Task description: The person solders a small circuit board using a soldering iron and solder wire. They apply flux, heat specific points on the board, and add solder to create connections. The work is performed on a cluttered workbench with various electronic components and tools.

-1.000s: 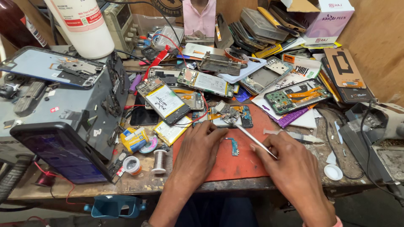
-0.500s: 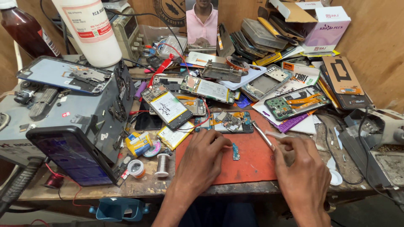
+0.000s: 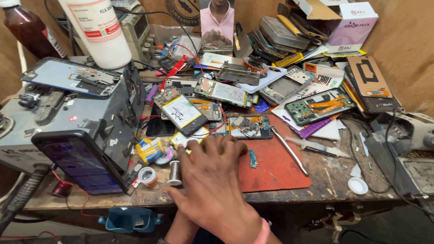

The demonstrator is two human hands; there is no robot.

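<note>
**Red mat, hands stacked at its near-left corner**

Red rubber mat [image 3: 275, 167] lies under my hands, which rest one over the other at its near-left edge. My right hand [image 3: 217, 180] is on top, fingers spread loosely and pointing away from me, empty as far as I can see. My left hand is almost wholly hidden beneath it; only a forearm shows low in the frame, so I cannot tell whether it grips anything.

Just right of my fingertips, on the mat, lies a small blue board [image 3: 253, 159], its long axis running away from me. The right hand is the nearer one. Farther right, well apart, metal tweezers [image 3: 290, 151] lie slanted, near end pointing right. Beyond my fingertips sits an opened phone [image 3: 248, 127] with its boards bared.

Just left of my hand a solder spool [image 3: 174, 174] stands upright on the worktop [image 3: 334, 180], with a tape roll [image 3: 147, 176] beside it and a grey box [image 3: 68, 131] beyond. Anything under my palms is covered.
</note>
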